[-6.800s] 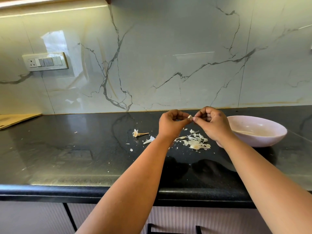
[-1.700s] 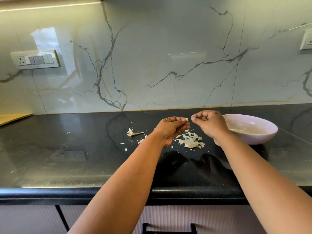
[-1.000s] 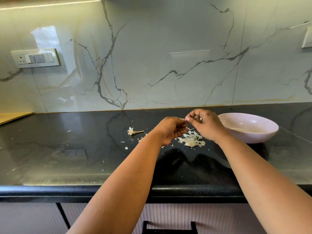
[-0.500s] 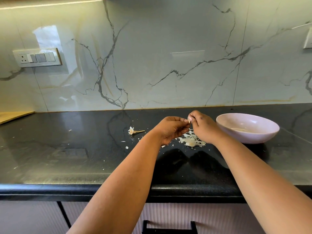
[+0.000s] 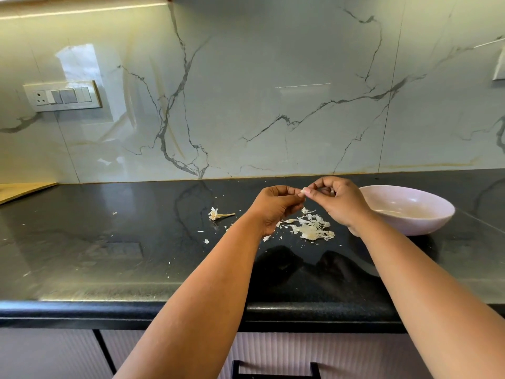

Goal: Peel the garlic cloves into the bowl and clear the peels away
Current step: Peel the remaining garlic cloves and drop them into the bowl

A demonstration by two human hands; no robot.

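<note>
Garlic clove [image 5: 302, 191] sits pinched between my two hands, held up above the dark bench [image 5: 109, 242] and just over the pile of peels [image 5: 311, 228]. My left hand [image 5: 276, 206] has its fingers curled in tight, thumb and fingertips closing on the near end of the clove; that grip is nearly fully closed, with only the pale tip of the clove showing. My right hand [image 5: 341, 203] meets it from the other side, thumb and forefinger pinching at the same pale tip, the other fingers curled loosely above the palm. I cannot tell whether the right hand has skin or the clove itself, it is too small to make out.

Just beside my right wrist stands the pale bowl [image 5: 426, 206], upright on the bench, with something pale and low lying in its bottom. Left of the peels lies a dried garlic stem [image 5: 218, 214] with its papery root end, and small flakes are scattered around it. On the marble wall behind, at the left, is a switch plate [image 5: 62, 96]; a wooden board [image 5: 24, 188] shows at the far left edge of the bench
</note>
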